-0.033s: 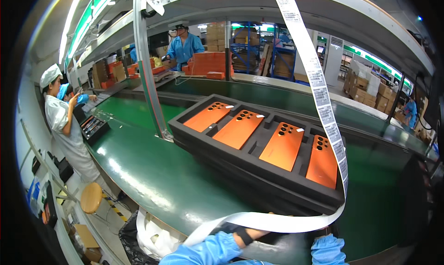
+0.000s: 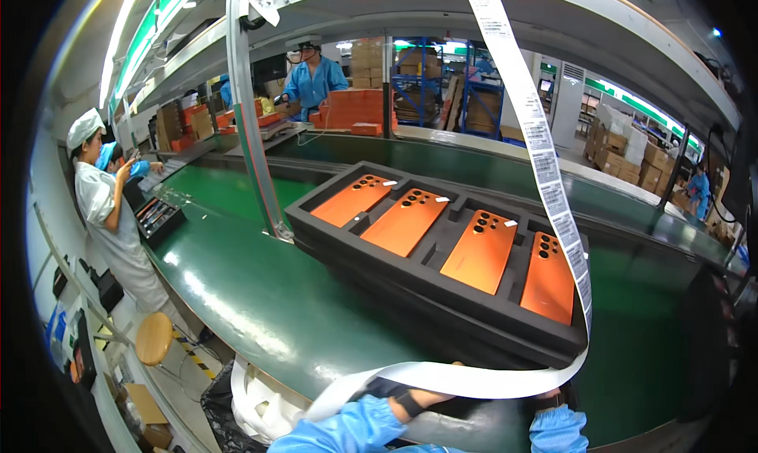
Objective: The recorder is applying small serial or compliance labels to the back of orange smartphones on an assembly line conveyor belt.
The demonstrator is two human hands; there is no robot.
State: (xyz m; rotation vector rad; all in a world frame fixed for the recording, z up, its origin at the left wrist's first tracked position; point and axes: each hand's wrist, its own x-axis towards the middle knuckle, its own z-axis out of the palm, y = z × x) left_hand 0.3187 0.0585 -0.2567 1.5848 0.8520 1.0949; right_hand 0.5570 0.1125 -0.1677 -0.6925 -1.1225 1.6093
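A long white strip of printed labels (image 2: 543, 161) hangs down from overhead and curves left across the lower middle. Behind this strip is my left hand (image 2: 433, 396), a black band on its wrist; its fingers are mostly hidden. Farther right, my right hand (image 2: 547, 398) is also largely covered by the strip, below the tray's near corner. Just beyond both hands stands a stack of black foam trays (image 2: 395, 268). Orange phones, backs up, lie in the top tray's slots, among them a middle phone (image 2: 480, 251) and the rightmost phone (image 2: 547, 283).
The trays rest on a green conveyor belt (image 2: 237, 303). A metal post (image 2: 251, 129) rises beyond them at left. At far left, a person in white (image 2: 106, 208) stands near a black box (image 2: 160, 218); another person in blue (image 2: 312, 82) is at the back. A wooden stool (image 2: 153, 338) stands lower left.
The view has shifted very slightly. My left forearm sits a touch farther left; the trays and phones keep their places.
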